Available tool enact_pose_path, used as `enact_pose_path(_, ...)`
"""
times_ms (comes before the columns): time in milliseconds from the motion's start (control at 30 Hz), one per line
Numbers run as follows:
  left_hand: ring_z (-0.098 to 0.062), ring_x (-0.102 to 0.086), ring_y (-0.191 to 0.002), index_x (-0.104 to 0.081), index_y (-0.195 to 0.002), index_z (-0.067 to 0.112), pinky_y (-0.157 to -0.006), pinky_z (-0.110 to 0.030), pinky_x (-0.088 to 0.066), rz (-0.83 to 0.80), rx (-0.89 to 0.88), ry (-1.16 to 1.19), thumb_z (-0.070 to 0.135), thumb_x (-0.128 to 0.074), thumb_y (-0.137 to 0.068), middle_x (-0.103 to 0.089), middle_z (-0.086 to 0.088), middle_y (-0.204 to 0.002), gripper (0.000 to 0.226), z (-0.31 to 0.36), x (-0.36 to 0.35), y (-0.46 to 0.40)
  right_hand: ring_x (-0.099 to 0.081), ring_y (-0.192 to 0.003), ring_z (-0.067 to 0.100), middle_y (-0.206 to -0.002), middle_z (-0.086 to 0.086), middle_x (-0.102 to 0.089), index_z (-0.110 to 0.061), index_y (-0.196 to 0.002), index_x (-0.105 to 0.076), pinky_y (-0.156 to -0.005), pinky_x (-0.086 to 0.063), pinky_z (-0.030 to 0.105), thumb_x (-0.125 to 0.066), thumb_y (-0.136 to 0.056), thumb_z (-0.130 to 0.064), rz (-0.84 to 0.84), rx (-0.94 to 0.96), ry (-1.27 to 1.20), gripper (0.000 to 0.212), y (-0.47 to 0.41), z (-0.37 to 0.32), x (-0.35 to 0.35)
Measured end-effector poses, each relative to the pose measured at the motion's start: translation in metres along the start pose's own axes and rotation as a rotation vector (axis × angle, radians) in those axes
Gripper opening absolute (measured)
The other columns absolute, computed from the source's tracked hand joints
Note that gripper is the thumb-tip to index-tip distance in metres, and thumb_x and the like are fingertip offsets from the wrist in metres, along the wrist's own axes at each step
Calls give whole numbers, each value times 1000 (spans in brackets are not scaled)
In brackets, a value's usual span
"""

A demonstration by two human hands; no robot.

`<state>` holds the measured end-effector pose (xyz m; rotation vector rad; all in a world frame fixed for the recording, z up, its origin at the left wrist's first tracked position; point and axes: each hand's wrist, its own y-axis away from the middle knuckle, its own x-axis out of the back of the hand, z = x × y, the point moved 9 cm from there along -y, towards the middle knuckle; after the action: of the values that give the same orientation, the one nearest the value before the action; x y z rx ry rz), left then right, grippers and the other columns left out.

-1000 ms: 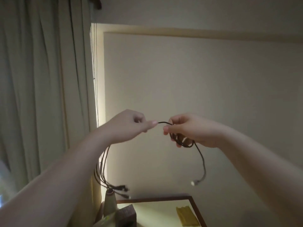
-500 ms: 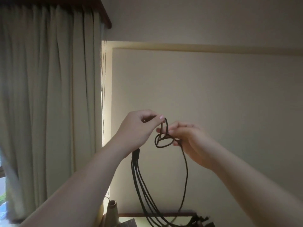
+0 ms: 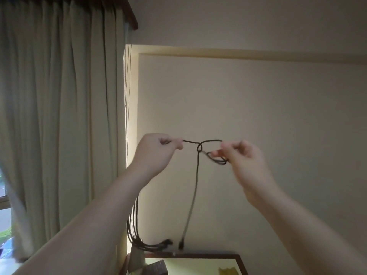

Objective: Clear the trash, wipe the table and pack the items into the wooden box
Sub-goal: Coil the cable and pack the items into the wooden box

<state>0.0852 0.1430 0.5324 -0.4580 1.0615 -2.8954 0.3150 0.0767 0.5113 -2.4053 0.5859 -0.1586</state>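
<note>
Both hands are raised in front of the wall with a black cable (image 3: 197,175) stretched between them. My left hand (image 3: 156,153) pinches one end of it between thumb and fingers. My right hand (image 3: 242,157) grips small coiled loops of the same cable. Between the hands the cable crosses itself in a loose knot (image 3: 199,148). One strand hangs straight down from the knot to a plug (image 3: 181,244). Several more strands hang below my left forearm and end in plugs (image 3: 166,243) just above the table (image 3: 198,256).
A dark-framed table with a pale top shows at the bottom edge. On it stand a pale cone-shaped object (image 3: 137,259), a dark wooden block (image 3: 157,267) and a yellow cloth (image 3: 228,271). Pale curtains (image 3: 59,116) fill the left side.
My hands have moved apart sideways, pulling the cable taut into a knot between them. The camera has tilted, and the table's far edge has come back into sight.
</note>
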Motion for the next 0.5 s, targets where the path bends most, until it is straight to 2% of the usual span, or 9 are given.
enact_pose_path(67, -12, -57, -76, -82, -80, 29, -68, -25, -40, -24, 74, -1, 47, -72, -93, -68, 14, -84, 24, -25, 8, -4, -73, -81, 21, -67, 3, -73, -9, -90, -61, -92, -54, 35, -58, -105, -8, -20, -128, -337, 15, -8, 13, 5)
enact_pose_path(100, -9, -63, -88, -83, -81, 31, -74, -23, -43, -47, 102, -6, 49, -72, -92, -73, 16, -96, 24, -35, 9, -4, -69, -72, 23, -59, 4, -64, -7, -90, -59, -88, -58, 37, -56, -105, -4, -39, -179, -438, 15, -10, 21, 4)
enact_pose_path(167, 2, -61, -106, -83, -81, 31, -79, -22, -42, -74, 143, -6, 49, -72, -93, -73, 20, -106, 24, -48, 8, -1, -48, -53, 18, -50, 0, -42, -10, -85, -55, -73, -59, 34, -57, -103, -3, -119, -256, -515, 20, -9, 34, -1)
enact_pose_path(267, -4, -62, -107, -82, -79, 33, -78, -21, -41, -33, 166, 5, 47, -72, -93, -75, 13, -106, 23, -57, 14, -1, -25, -48, 12, -51, -7, -23, -19, -81, -58, -51, -43, 24, -71, -90, -10, -380, -363, -439, 18, 1, 46, -12)
enact_pose_path(333, -12, -61, -96, -82, -79, 34, -74, -22, -41, 8, 159, 12, 48, -71, -94, -77, -4, -105, 23, -59, 24, -2, -27, -48, 10, -55, -7, -30, -17, -95, -66, -45, -32, 22, -74, -88, -7, -518, -385, -200, 14, 5, 53, -6)
enact_pose_path(367, -14, -58, -93, -82, -80, 34, -73, -23, -40, 24, 149, 14, 47, -71, -95, -75, -10, -104, 23, -59, 29, -2, -31, -49, 9, -58, -5, -37, -14, -99, -68, -46, -32, 22, -74, -92, -9, -573, -358, 23, 11, 5, 58, -2)
enact_pose_path(400, -15, -56, -91, -82, -80, 32, -71, -24, -40, 31, 135, 9, 46, -70, -96, -73, -15, -102, 25, -57, 32, -2, -36, -50, 9, -60, -3, -42, -12, -99, -70, -48, -34, 23, -74, -95, -15, -601, -311, 271, 6, 3, 61, 3)
enact_pose_path(500, -14, -50, -75, -81, -81, 26, -62, -26, -37, 1, 89, -50, 43, -67, -98, -67, -22, -91, 27, -52, 32, -2, -52, -54, 11, -60, -7, -58, -16, -82, -71, -57, -43, 26, -75, -95, -36, -537, -164, 813, 24, -18, 66, 19)
